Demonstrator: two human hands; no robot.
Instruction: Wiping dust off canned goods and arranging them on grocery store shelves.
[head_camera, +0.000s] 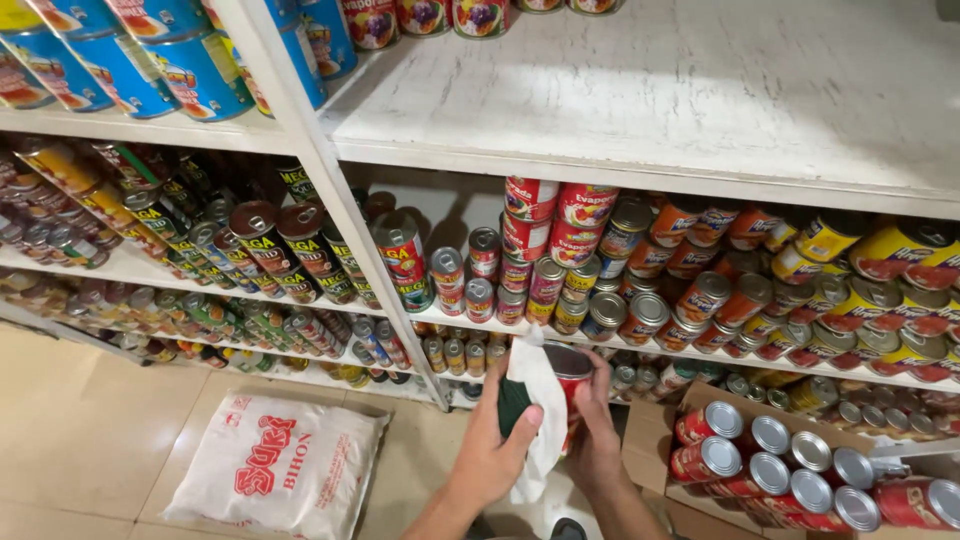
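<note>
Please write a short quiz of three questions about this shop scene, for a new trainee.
1. True or false: the left hand presses a white cloth against a can.
2. Which hand grips the can from the side? A) left B) right C) neither
3. Fill in: the cardboard box at lower right holds red cans with ______ lids.

Key
1. True.
2. B: the right hand wraps round the can.
3. Silver.
</note>
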